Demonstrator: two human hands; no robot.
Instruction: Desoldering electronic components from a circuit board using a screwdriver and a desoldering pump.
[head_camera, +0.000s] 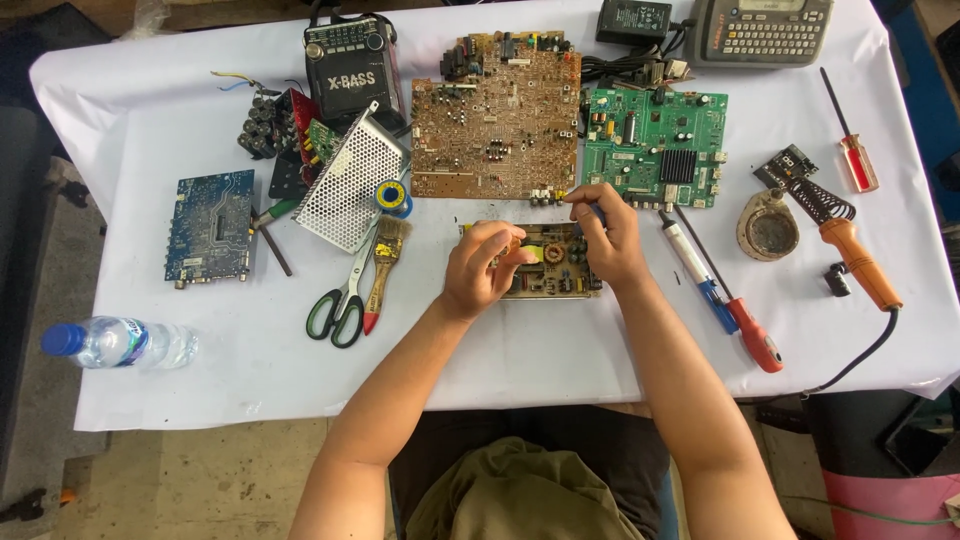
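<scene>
Electronics repair workshop: circuit boards (495, 115), soldering iron (850, 245), screwdrivers (850, 150).

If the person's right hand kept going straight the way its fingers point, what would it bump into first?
Probably the large brown circuit board. The right hand points up and slightly left over the small board, its fingertips already near that brown board's lower edge; depth is unclear.

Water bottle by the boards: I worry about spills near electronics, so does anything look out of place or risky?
The water bottle lies on its side at the table's left edge, capped, nothing spilled. The soldering iron lies on the cloth beside its stand, not in it. Nothing else stands out.
</scene>
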